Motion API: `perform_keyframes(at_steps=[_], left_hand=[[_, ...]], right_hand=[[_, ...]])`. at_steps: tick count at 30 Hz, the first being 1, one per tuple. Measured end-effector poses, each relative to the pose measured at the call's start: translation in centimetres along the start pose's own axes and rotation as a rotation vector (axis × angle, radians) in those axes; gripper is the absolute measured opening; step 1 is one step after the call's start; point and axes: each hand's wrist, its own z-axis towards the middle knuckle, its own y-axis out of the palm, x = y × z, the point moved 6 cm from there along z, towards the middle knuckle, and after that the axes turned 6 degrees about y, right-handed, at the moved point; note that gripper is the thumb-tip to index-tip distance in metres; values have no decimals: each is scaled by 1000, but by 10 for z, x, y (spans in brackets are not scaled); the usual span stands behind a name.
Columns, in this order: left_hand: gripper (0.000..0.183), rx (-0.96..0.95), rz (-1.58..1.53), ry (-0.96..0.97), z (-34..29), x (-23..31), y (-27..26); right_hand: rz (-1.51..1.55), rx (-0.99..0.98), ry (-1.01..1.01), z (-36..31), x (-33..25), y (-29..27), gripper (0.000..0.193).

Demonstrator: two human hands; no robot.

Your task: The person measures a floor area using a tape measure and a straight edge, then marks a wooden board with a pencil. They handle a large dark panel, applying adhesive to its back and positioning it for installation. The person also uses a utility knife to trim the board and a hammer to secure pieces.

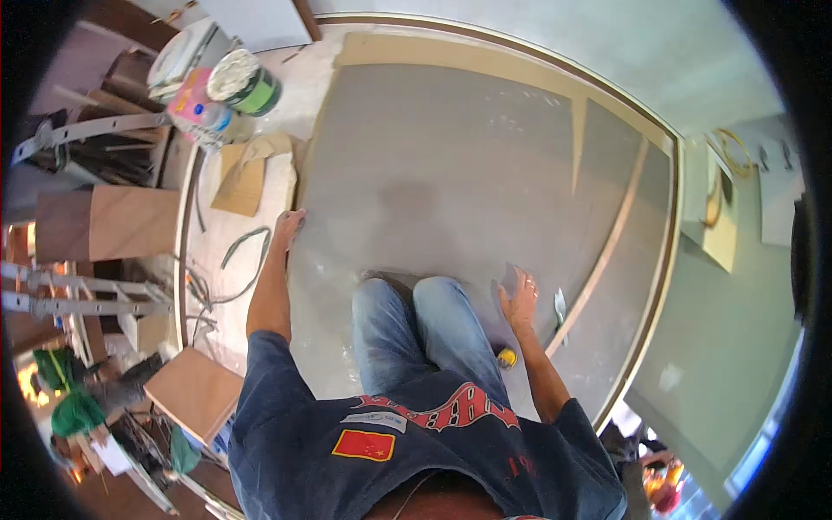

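I kneel on a large grey board (451,156) that lies flat. My left hand (290,225) is at its left edge, with the fingers bent over the edge and gripping it. On the board's surface to the right of my knees rests my right hand (520,299), fingers spread and holding nothing. Just right of that hand lies a slim pale metallic tool (561,305), its exact kind unclear. A yellow tape measure (507,357) sits close to my right thigh. A long thin wooden strip (611,238) runs diagonally across the board's right side.
Beyond the left edge stand a bucket of white paste (243,82), a plastic bottle (217,117) and a piece of cardboard (238,180). A dark cable (247,277) loops on the floor there. Metal ladders (95,295) are farther left. A wall (555,30) borders the far side.
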Motion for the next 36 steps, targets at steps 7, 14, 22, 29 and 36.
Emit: perform_keyframes(at_steps=[7,14,22,29,36], left_hand=[[44,124,264,339,9,14,17],[51,126,423,286,17,-27,37],[79,421,370,-127,-69,-47,52],[32,258,345,67,-50,-31,23],[27,211,330,421,-56,-5,-3]], right_hand=[[-23,-169,-383,50,-90,41,68],[16,110,35,99,-17,10,60],[-253,21,593,153,183,-7,54],[584,-344,431,219,219,-29,61],[693,-576,114,203,31,-191,51]])
